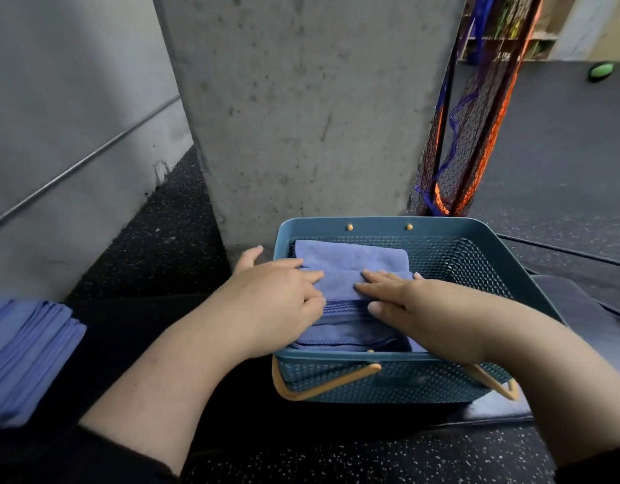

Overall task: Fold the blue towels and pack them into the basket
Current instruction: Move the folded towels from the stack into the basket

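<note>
Both hands, left hand [282, 291] and right hand [406, 305], press flat, unclenched, on folded blue towels [350, 263] inside the basket [476, 260].

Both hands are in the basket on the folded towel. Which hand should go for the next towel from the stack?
Left, probably. The towel stack lies at the far left, on the left hand's side; the right hand would have to cross over the basket and the left arm.

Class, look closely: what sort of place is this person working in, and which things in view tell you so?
Probably a gym or sports hall: speckled rubber floor, a net bag of coloured gear beside the concrete pillar, and a green ball on the far floor.
</note>
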Demonstrator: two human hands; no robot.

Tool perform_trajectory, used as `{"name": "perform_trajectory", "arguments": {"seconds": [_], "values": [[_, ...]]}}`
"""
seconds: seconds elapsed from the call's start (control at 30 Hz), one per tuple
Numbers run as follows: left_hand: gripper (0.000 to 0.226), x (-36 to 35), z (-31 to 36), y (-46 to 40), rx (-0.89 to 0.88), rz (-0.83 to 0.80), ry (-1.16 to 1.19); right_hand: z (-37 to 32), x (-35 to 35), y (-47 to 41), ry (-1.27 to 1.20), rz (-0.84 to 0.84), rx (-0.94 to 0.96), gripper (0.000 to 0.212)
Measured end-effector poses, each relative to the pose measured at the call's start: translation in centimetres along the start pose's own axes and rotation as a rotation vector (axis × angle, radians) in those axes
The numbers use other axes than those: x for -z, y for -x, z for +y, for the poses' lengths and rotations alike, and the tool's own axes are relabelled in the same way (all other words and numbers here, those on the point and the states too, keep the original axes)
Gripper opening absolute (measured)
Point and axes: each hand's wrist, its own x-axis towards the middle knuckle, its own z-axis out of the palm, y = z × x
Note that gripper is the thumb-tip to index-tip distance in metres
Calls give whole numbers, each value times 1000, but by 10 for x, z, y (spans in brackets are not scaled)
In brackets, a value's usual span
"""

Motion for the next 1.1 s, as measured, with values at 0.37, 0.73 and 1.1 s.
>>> {"name": "perform_trajectory", "arguments": {"seconds": [0.37,0.73,1.1], "values": [[44,-7,-63,37,77,853,339,-30,4,-5,-331,775,201,28],[30,-24,-202,162,632,951,585,-212,-49,-71,-603,595,424,34],[21,-78,-295,223,997,315,379,-353,-119,-237,-532,220,310,51]]}}
